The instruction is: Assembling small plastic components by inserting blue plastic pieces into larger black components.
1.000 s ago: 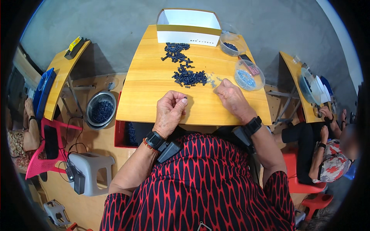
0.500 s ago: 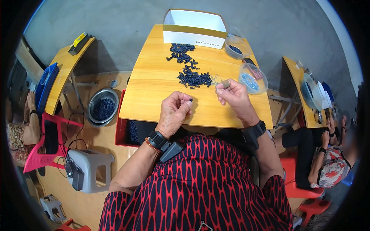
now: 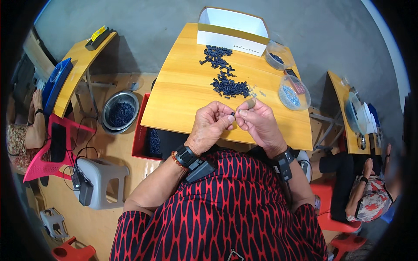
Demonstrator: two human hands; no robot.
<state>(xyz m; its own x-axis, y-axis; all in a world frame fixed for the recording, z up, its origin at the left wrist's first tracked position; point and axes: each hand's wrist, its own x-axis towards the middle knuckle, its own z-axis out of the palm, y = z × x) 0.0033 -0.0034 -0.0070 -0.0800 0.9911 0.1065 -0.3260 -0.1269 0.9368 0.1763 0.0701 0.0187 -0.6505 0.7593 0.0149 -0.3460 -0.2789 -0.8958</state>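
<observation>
My left hand (image 3: 212,125) pinches a small dark blue plastic piece (image 3: 232,114) between thumb and fingertips, over the near edge of the wooden table (image 3: 183,87). Right beside it, my right hand (image 3: 257,124) has thumb and finger pressed together; whatever sits between them is too small to make out. A tan wrap covers one of its fingers. Beyond my hands lies a pile of dark blue pieces (image 3: 229,85), with a few tiny clear bits (image 3: 253,92) at its right side. A second heap of dark blue pieces (image 3: 216,55) spreads farther back.
A white box (image 3: 233,38) stands at the back. On the right are a clear bowl of light blue bits (image 3: 291,96) and a tub of dark pieces (image 3: 276,58). A metal basin (image 3: 120,114) and red bin (image 3: 141,141) sit left. Other people sit at both sides.
My right hand has come down and left from near the clear bits to meet my left hand. The left hand keeps its pinch on the dark blue piece. The whole view has shifted slightly.
</observation>
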